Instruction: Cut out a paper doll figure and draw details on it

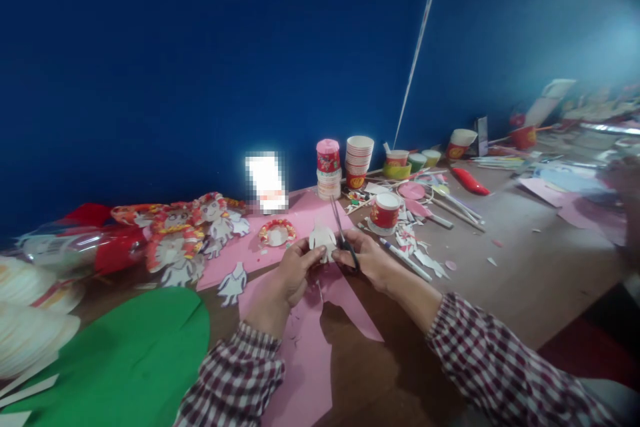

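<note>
Checked sleeves [235, 373] are filling the near edge, with both forearms converging above a pink sheet [305, 373] and a brown table [380, 387]. Left hand [296, 270] is pinching a small pale paper figure [323, 239], thumb lying across its lower left. Right hand [366, 255] is gripping dark-handled scissors [346, 241], blades pointing away from the body, its thumb also reaching the figure's lower right. Figure is being held between the hands, raised over the table; whether the blades are parted, I cannot tell. With scissors this close, working well is probably a matter of turning the paper rather than the blades, keeping the left thumb behind any cutting line, and snipping short around the narrow limbs, which seem likely to bend or tear. Outlined cutout [233, 283] is lying left of the hands, perhaps serving as a shape check. Scraps [427, 263] are gathering right, beside a marker [405, 259].
</note>
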A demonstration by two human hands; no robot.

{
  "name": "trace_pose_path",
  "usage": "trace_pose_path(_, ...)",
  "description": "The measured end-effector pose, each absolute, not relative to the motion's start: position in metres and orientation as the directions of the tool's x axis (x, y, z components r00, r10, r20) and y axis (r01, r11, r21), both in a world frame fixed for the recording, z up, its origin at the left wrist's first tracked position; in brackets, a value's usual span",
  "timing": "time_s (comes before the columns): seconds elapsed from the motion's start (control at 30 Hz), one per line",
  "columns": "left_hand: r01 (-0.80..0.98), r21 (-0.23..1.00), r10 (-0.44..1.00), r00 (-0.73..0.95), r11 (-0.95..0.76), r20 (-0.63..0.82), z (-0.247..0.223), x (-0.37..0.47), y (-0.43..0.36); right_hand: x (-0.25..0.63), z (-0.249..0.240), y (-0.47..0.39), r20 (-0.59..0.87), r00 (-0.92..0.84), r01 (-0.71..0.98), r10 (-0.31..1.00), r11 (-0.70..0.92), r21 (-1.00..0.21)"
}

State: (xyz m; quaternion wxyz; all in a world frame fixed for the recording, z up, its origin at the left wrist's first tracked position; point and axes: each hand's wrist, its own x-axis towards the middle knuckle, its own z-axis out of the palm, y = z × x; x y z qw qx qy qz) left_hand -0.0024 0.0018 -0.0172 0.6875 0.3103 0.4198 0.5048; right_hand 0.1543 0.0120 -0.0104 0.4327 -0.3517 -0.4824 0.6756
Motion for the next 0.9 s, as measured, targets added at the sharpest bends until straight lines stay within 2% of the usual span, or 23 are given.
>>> trace_pose_path(0.13, -0.486, 0.824, 0.954, 0.088, 0.292, -0.286, -0.015, -0.003, 0.002, 0.155, -0.017, 0.015, -0.061, -0.363, -0.196, 0.930, -0.140, -0.971)
trace_pose_path(0.27, -0.549, 0.796, 0.956, 0.018, 0.255, -0.294, -0.017, -0.006, 0.005, 0.160, -0.030, 0.022, 0.093, -0.279, 0.116, 0.956, 0.129, -0.985)
trace_pose_path(0.37, -0.558, 0.793, 0.958, 0.012, 0.244, -0.286, -0.018, -0.007, 0.006, 0.166, -0.031, 0.024, 0.177, -0.202, 0.392, 0.963, 0.245, -0.887)
trace_pose_path(0.5, -0.570, 0.788, 0.962, 0.015, 0.233, -0.274, -0.017, -0.006, 0.005, 0.171, -0.021, 0.021, 0.225, -0.117, 0.653, 0.967, 0.246, -0.717)
trace_pose_path(0.63, -0.577, 0.789, 0.969, 0.019, 0.212, -0.246, -0.020, -0.005, 0.005, 0.171, -0.016, 0.021, 0.232, -0.159, 0.658, 0.960, 0.278, -0.699)
trace_pose_path(0.9, -0.584, 0.792, 0.976, 0.001, 0.177, -0.218, -0.023, -0.007, 0.006, 0.170, -0.029, 0.026, 0.220, -0.184, 0.437, 0.958, 0.280, -0.855)
